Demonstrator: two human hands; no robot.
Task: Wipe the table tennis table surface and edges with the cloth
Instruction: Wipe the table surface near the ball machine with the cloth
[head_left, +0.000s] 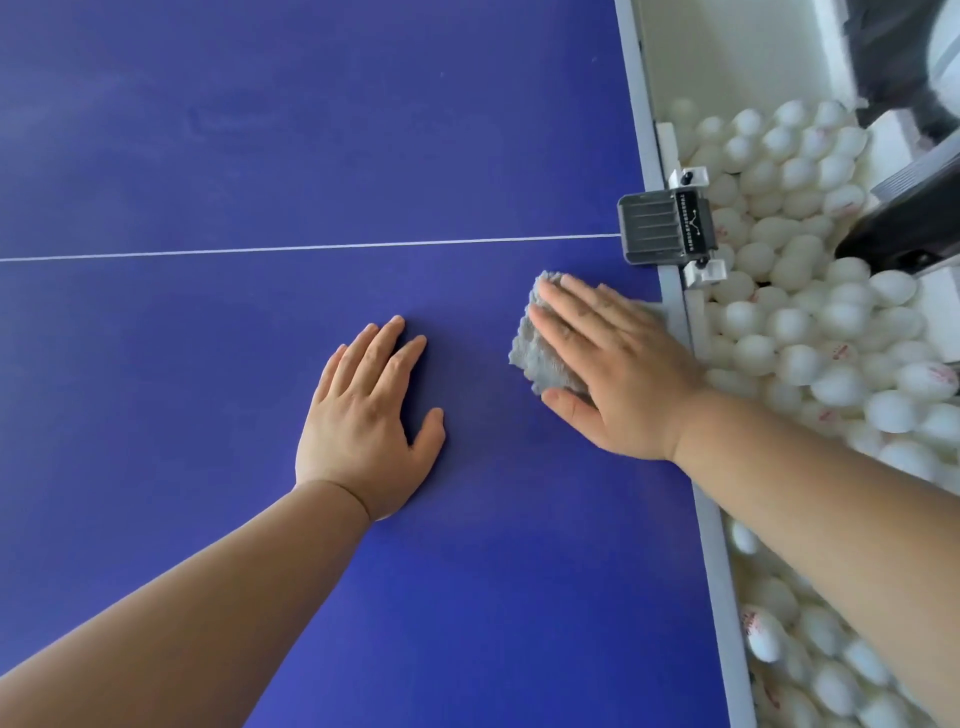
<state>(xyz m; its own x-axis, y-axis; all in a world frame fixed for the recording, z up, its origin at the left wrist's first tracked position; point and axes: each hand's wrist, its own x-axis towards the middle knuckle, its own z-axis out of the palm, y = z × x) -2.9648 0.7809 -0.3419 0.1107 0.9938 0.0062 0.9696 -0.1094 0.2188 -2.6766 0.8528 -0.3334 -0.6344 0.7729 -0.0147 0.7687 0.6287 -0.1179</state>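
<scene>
Fingers of my right hand (618, 369) lie straight, pressing the grey cloth (540, 358) flat on the blue table tennis table (260, 130), just beside its grey edge (675, 306) and near the black net clamp (660, 228). My left hand (369, 410) rests flat, fingers straight, on bare surface. White balls (810, 332) crowd beyond the edge; open blue stretches leftward.

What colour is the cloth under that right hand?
Light grey; the cloth shows best in the head view, its only view.

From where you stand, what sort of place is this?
Most likely a table tennis practice room or club. A blue playing table with a white line fills the view, a heap of white balls lies beside its edge, and a black clamp sits on that edge.
</scene>
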